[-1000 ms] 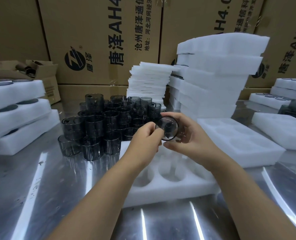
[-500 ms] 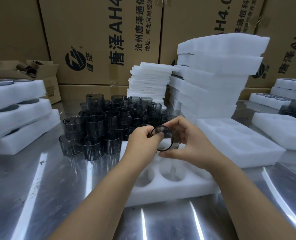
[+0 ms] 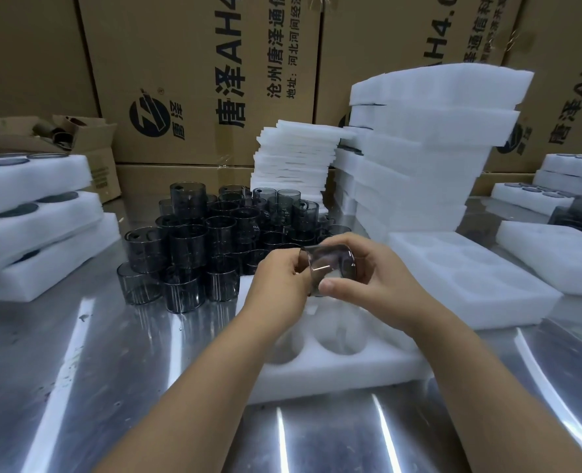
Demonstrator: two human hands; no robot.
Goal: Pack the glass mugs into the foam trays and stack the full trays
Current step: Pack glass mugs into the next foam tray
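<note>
I hold one smoky grey glass mug (image 3: 328,264) between both hands, tilted on its side above a white foam tray (image 3: 337,370) with round pockets. My left hand (image 3: 277,288) pinches its left rim. My right hand (image 3: 374,274) curls round its right side, thumb across the front. A cluster of several more dark glass mugs (image 3: 197,247) stands stacked on the metal table behind and left of my hands.
A second foam tray (image 3: 466,288) lies to the right. Tall piles of foam trays (image 3: 426,155) and thin foam sheets (image 3: 293,162) stand behind. Filled trays (image 3: 33,227) are stacked at the left, more foam trays (image 3: 555,257) at the right. Cardboard boxes (image 3: 197,76) wall the back.
The mug has turned in my hands from its open mouth facing me to lying on its side, and both hands have lowered it slightly toward the tray.
</note>
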